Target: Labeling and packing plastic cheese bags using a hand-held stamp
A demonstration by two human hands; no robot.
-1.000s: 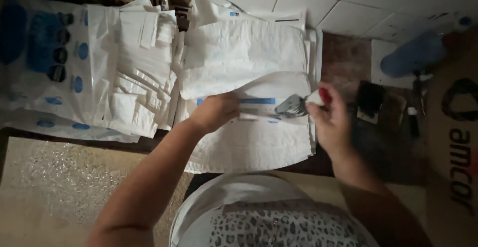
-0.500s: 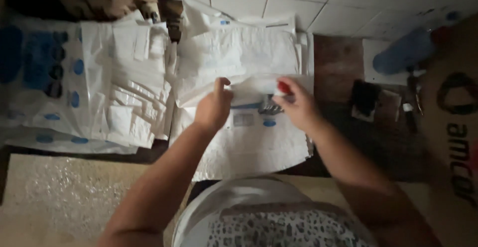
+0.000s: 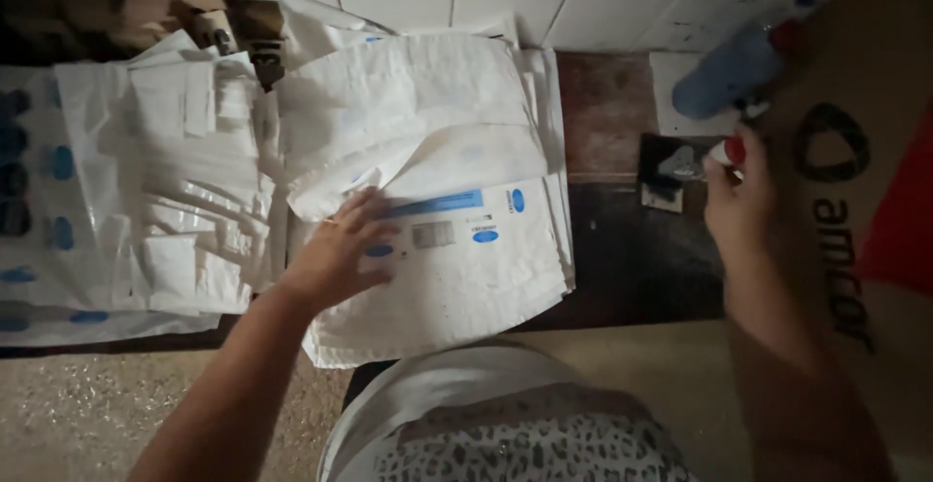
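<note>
Left hand [image 3: 340, 254] lies spread flat on the white woven plastic sack [image 3: 466, 249]; right hand [image 3: 741, 190] pinches a small red-capped tool [image 3: 724, 154].

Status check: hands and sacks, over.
Left hand flat on top white woven sack. Right hand off to the side, gripping small red-tipped tool. Nothing blocking.

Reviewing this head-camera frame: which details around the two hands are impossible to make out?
- Tool in the right hand: small and blurred; only a red-and-white tip shows, its kind unclear.
- Dark items beside that hand: dim light hides what they are.
- Lower sacks in the stack under the left hand: the top sack covers them.
- Blue bottle: blurred.
</note>
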